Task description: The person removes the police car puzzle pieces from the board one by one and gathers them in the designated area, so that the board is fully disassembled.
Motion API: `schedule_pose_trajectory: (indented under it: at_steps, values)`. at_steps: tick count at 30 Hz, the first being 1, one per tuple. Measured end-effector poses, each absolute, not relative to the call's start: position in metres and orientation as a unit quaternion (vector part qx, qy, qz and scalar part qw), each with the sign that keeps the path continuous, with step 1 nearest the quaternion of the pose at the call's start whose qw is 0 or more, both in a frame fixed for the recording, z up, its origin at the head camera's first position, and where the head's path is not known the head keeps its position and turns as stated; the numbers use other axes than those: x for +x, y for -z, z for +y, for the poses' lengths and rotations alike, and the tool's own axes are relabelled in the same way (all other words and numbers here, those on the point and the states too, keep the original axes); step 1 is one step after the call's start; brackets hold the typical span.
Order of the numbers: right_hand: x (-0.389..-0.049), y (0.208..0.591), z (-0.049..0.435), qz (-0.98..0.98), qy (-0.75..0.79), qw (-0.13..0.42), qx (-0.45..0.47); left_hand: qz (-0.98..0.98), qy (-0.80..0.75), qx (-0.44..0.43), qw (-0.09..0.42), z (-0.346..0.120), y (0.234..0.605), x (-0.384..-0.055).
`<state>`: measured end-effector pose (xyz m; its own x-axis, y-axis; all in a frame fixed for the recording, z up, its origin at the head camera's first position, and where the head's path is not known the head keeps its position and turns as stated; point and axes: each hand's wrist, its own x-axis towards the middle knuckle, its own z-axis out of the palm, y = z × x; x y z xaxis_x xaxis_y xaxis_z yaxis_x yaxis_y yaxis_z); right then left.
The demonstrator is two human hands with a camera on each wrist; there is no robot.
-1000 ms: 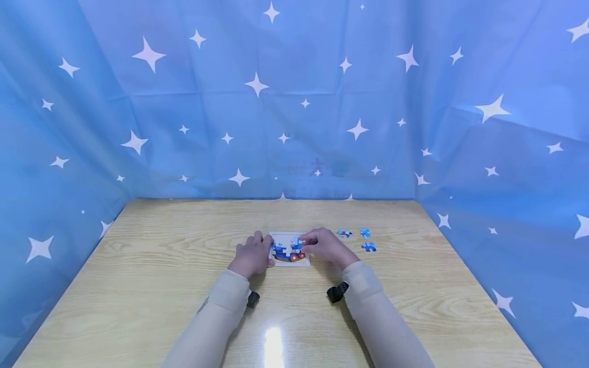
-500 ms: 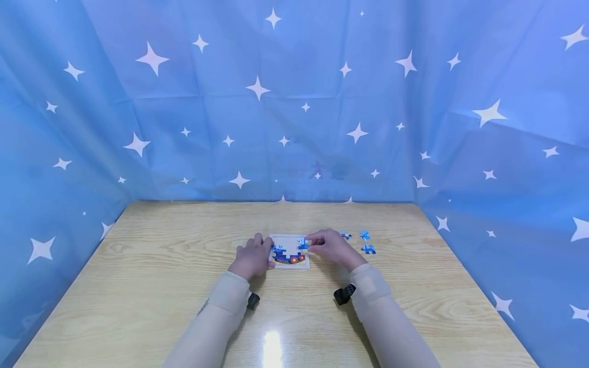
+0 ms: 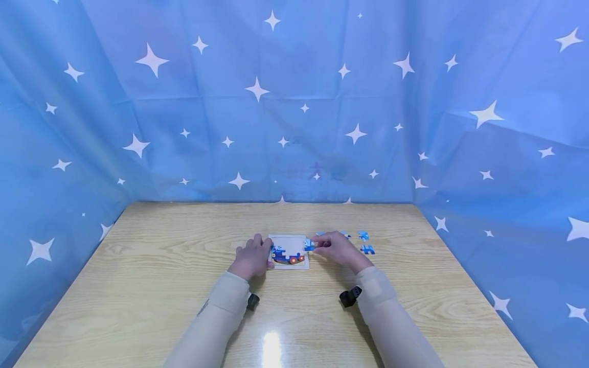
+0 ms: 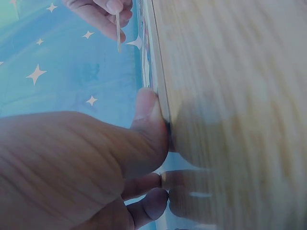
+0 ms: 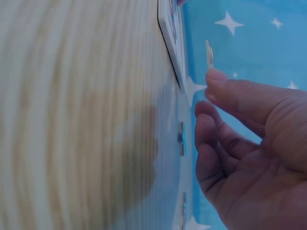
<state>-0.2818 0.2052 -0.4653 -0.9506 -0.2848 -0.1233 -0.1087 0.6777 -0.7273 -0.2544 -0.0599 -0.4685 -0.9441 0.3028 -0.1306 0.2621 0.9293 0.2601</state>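
Note:
A shallow jigsaw puzzle tray lies mid-table; pieces showing a blue vehicle with orange wheels fill its lower part, and the upper part is bare. My left hand grips its left side, the thumb pressed to the near edge. Between thumb and fingers my right hand pinches a blue puzzle piece by its right side, at the tray's right edge in the head view. Seen from the right wrist, that thin piece stands edge-on, raised off the table, with the other fingers curled beneath the thumb.
Several loose puzzle pieces lie to the right: one blue piece at the back, another nearer, others partly hidden behind my right hand. The wooden table ends at a blue star-patterned curtain.
My right hand has moved to the right, carrying the blue puzzle piece from over the tray to its right edge. More of the tray's bare floor shows. My left hand stays in place.

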Motion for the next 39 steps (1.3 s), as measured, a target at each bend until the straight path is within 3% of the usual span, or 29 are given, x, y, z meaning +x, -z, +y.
schedule_pose_trajectory:
  at_steps: [39]
  values:
    - [-0.276,0.467,0.258,0.919,0.367,0.101,-0.1,0.977,-0.123,0.147,0.09,-0.061,0.474,-0.256]
